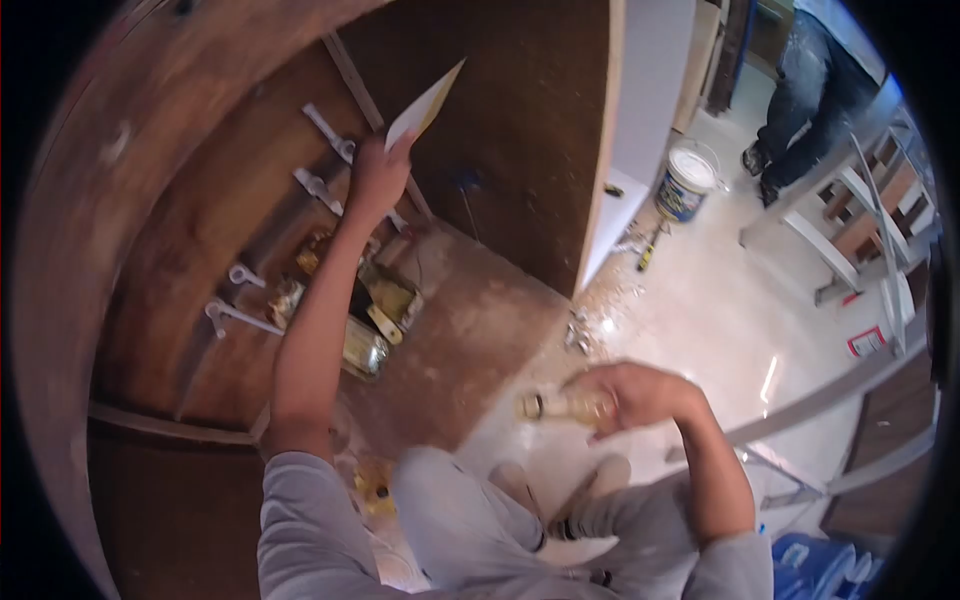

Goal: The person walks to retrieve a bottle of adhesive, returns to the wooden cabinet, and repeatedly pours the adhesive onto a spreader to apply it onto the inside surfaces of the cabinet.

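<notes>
My left hand (pixel 380 172) is raised inside the brown cabinet, closed on a thin pointed piece of sheet (pixel 425 108), white on one face and yellowish on the other. Low in front of my knees, my right hand (pixel 640 395) wraps round a small clear bottle (pixel 560 405) with a yellowish tint. The bottle lies nearly level, its neck with a dark ring pointing left. Below my left forearm, a larger clear bottle (pixel 365 350) and a brush-like tool with a pale handle (pixel 384 324) lie on the cabinet floor.
White plastic fittings (pixel 322 190) line the cabinet's back wall. A brown panel (pixel 520 120) stands upright at its right. Debris (pixel 600 310) and a paint bucket (pixel 688 185) are on the tiled floor. A ladder (pixel 850 220) and another person's legs (pixel 815 100) are at right.
</notes>
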The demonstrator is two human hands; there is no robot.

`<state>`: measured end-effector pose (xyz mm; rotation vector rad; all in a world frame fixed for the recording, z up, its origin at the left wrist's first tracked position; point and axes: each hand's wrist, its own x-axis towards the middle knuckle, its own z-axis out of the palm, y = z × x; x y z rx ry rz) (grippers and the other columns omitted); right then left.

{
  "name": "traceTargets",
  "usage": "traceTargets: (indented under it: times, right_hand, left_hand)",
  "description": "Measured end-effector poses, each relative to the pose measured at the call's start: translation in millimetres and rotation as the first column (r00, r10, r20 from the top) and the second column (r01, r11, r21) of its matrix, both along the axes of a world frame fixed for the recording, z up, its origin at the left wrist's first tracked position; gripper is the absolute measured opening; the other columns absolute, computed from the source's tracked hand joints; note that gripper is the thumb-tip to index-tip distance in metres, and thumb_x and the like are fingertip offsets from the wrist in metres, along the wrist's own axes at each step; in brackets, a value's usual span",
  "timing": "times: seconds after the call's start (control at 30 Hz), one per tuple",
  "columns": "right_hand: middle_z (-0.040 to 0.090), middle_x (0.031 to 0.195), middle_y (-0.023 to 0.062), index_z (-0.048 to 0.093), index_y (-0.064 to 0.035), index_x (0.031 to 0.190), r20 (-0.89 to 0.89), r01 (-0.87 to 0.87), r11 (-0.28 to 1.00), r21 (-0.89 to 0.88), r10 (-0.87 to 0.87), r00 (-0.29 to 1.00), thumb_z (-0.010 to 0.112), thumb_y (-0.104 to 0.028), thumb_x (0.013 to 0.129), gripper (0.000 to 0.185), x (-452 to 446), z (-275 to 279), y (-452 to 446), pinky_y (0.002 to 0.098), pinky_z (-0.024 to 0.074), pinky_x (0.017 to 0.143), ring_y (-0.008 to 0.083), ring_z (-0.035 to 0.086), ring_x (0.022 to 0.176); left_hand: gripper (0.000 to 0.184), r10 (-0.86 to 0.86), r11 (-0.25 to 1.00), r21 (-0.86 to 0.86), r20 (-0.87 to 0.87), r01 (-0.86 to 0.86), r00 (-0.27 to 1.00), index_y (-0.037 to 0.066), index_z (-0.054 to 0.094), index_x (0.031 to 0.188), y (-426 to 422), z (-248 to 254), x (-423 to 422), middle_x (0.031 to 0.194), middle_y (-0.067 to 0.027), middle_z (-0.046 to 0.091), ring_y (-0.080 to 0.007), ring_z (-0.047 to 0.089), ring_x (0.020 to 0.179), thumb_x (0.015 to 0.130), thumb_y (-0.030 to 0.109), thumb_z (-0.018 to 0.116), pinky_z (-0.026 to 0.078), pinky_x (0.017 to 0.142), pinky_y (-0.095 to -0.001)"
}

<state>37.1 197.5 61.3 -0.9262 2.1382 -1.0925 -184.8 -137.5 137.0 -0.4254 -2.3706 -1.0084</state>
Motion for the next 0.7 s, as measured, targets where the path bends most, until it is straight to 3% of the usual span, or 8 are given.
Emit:
traceTargets:
  times: [0.07, 0.1, 0.17, 0.4, 0.5, 0.57, 0.67, 0.7]
  right_hand:
    - [0.061, 0.109, 0.0125, 0.056, -0.005, 0.117, -0.127, 0.08, 0.997, -0.006, -0.08, 0.989, 0.082, -0.024, 0.062, 0.064, 4, 8, -2, 0.0328, 0.0449, 0.089, 0.0263, 0.058, 0.1]
    - [0.061, 0.108, 0.0128, 0.056, -0.0047, 0.117, -0.212, 0.152, 0.988, -0.035, -0.156, 0.965, 0.082, -0.024, 0.062, 0.064, 9, 10, -2, 0.0325, 0.0445, 0.089, 0.0252, 0.058, 0.1]
    - [0.06, 0.109, 0.0127, 0.055, -0.0038, 0.118, -0.121, 0.268, 0.962, -0.048, -0.272, 0.955, 0.082, -0.024, 0.061, 0.066, 17, 27, -11, 0.0318, 0.0434, 0.09, 0.0225, 0.058, 0.1]
    - [0.059, 0.109, 0.0064, 0.053, -0.0036, 0.12, -0.216, 0.316, 0.863, -0.394, -0.422, 0.881, 0.082, -0.018, 0.064, 0.065, 34, 38, -50, 0.0316, 0.042, 0.091, 0.0162, 0.055, 0.099]
    - [0.059, 0.106, 0.0049, 0.052, -0.0042, 0.122, -0.147, 0.301, 0.846, -0.44, -0.399, 0.905, 0.082, -0.017, 0.064, 0.066, 47, 44, -61, 0.0301, 0.0424, 0.09, 0.0139, 0.054, 0.098]
    - [0.059, 0.102, 0.0034, 0.051, -0.003, 0.122, -0.249, 0.265, 0.857, -0.442, -0.401, 0.882, 0.081, -0.016, 0.064, 0.067, 62, 51, -63, 0.0275, 0.0448, 0.084, 0.0128, 0.056, 0.093]
    - [0.058, 0.097, 0.0039, 0.05, -0.0024, 0.123, -0.209, 0.24, 0.869, -0.433, -0.356, 0.911, 0.079, -0.017, 0.065, 0.066, 74, 45, -60, 0.0267, 0.0474, 0.076, 0.0133, 0.057, 0.085]
    - [0.058, 0.097, 0.0054, 0.05, -0.0028, 0.123, -0.075, 0.3, 0.87, -0.392, -0.355, 0.932, 0.079, -0.019, 0.067, 0.065, 81, 44, -57, 0.029, 0.0467, 0.078, 0.0149, 0.056, 0.085]
  left_hand:
    - [0.027, 0.082, 0.935, 0.342, 0.052, -0.095, 0.995, -0.007, 0.059, 0.1, -17, -51, 54, 0.092, -0.0184, 0.066, -0.0269, 0.064, 0.088, 0.09, 0.017, 0.055, 0.047, 0.077, -0.0368]
    - [0.025, 0.016, 0.74, 0.659, 0.183, -0.135, 0.983, -0.006, 0.057, 0.108, -25, -71, 78, 0.101, -0.0095, 0.064, -0.0183, 0.061, 0.093, 0.089, 0.01, 0.056, 0.047, 0.082, -0.0336]
    - [0.031, -0.18, 0.494, 0.861, 0.236, -0.12, 0.955, -0.005, 0.052, 0.117, -38, -82, 139, 0.113, -0.0093, 0.06, -0.02, 0.058, 0.101, 0.09, 0.009, 0.056, 0.046, 0.087, -0.0333]
    - [0.047, -0.201, 0.121, 0.987, 0.131, -0.108, 0.971, -0.002, 0.042, 0.129, -37, -62, 288, 0.124, -0.0104, 0.053, -0.0229, 0.053, 0.113, 0.091, 0.021, 0.057, 0.043, 0.096, -0.0365]
    - [0.05, -0.159, 0.035, 0.991, 0.134, -0.13, 0.978, -0.002, 0.04, 0.131, -53, -62, 323, 0.126, -0.0121, 0.052, -0.0245, 0.053, 0.113, 0.093, 0.029, 0.053, 0.043, 0.097, -0.039]
    - [0.053, -0.158, -0.044, 0.983, 0.169, -0.178, 0.973, -0.002, 0.039, 0.131, -71, -65, 344, 0.127, -0.0135, 0.051, -0.0257, 0.053, 0.113, 0.094, 0.034, 0.049, 0.043, 0.097, -0.0403]
    - [0.057, -0.046, -0.006, 0.973, 0.229, -0.23, 0.972, -0.002, 0.04, 0.13, -104, -82, 383, 0.127, -0.0135, 0.052, -0.0272, 0.057, 0.108, 0.093, 0.041, 0.048, 0.047, 0.092, -0.041]
    - [0.056, 0.017, -0.021, 0.961, 0.278, -0.277, 0.961, -0.002, 0.041, 0.129, -120, -97, 395, 0.125, -0.0131, 0.053, -0.0271, 0.057, 0.108, 0.093, 0.04, 0.048, 0.047, 0.092, -0.0412]
